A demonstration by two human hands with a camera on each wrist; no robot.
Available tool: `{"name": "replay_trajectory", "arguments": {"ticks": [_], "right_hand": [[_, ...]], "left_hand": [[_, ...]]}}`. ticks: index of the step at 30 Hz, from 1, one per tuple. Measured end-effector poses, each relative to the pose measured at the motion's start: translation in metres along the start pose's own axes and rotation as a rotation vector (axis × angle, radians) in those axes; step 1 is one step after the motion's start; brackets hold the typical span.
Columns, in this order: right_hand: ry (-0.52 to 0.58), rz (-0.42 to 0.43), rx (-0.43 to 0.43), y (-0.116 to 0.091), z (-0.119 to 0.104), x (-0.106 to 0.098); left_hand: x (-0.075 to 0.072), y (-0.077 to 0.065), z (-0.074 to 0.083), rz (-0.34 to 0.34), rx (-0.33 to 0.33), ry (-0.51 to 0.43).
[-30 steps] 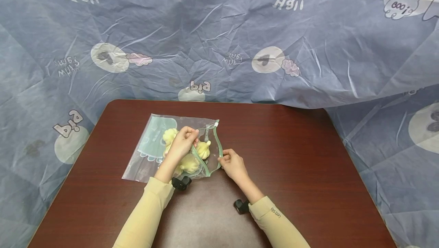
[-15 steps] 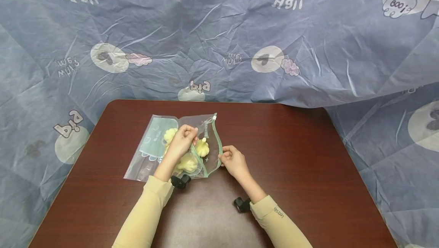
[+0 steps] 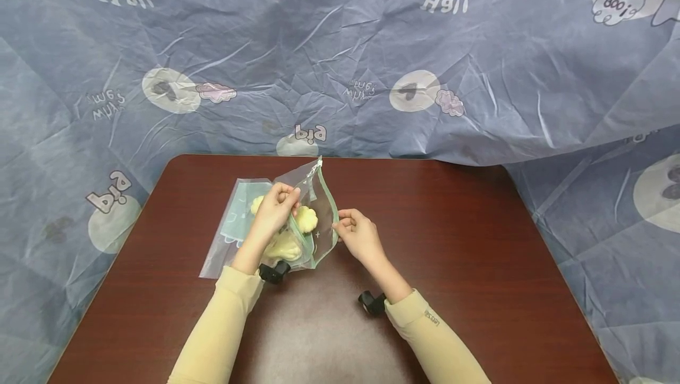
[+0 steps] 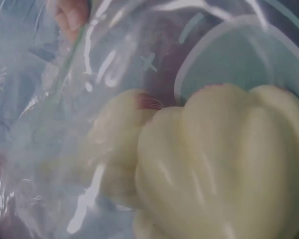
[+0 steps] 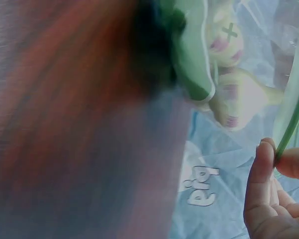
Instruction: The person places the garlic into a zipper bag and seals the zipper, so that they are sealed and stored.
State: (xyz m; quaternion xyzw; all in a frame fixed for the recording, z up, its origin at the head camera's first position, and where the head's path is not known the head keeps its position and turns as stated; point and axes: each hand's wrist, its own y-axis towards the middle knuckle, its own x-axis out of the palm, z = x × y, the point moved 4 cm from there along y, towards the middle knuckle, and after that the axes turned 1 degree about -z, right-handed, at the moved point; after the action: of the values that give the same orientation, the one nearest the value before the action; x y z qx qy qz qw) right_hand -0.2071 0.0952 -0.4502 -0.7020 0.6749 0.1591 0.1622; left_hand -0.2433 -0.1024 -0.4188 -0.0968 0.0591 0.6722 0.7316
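Note:
A clear zip bag (image 3: 212, 261) with green zip edges and a pale green printed panel (image 3: 248, 198) holds several garlic bulbs (image 3: 306, 220). My left hand (image 3: 272, 212) pinches one edge of its mouth. Opposite, my right hand (image 3: 360, 235) pinches the other green edge (image 5: 294, 112) between thumb and fingers. The mouth gapes between both hands, its zip end raised off the table. Through the plastic, the left wrist view shows a large garlic bulb (image 4: 224, 164) close up. Purple streaks mark a bulb (image 5: 239, 97) in the right wrist view. My left forearm hides part of the bag.
The bag is over the left half of a dark red-brown table (image 3: 451, 242). Behind the table hangs a blue-grey printed cloth (image 3: 340, 48). Each wrist wears a black camera, the left camera (image 3: 274, 272) near the bag's front edge.
Both hands have moved slightly up and left, lifting the bag's mouth, which now stands more upright. The bulb near the mouth has shifted left, and the bag's lower end has slid slightly right.

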Motion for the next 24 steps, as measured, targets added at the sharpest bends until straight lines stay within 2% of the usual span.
{"name": "replay_trajectory", "arguments": {"ticks": [6,12,19,24], "right_hand": [[0.035,0.000,-0.044,0.004,-0.018,0.001],[0.075,-0.012,-0.066,0.005,-0.027,0.004],[0.087,-0.013,-0.044,0.005,-0.028,0.005],[0.076,-0.019,-0.018,0.003,-0.022,0.005]], "left_hand": [[-0.008,-0.001,0.005,0.036,0.046,0.010],[-0.007,-0.001,0.009,0.046,0.072,0.011],[0.003,-0.002,0.009,0.003,0.064,0.024],[0.016,-0.005,0.005,-0.046,0.047,0.103]]}}
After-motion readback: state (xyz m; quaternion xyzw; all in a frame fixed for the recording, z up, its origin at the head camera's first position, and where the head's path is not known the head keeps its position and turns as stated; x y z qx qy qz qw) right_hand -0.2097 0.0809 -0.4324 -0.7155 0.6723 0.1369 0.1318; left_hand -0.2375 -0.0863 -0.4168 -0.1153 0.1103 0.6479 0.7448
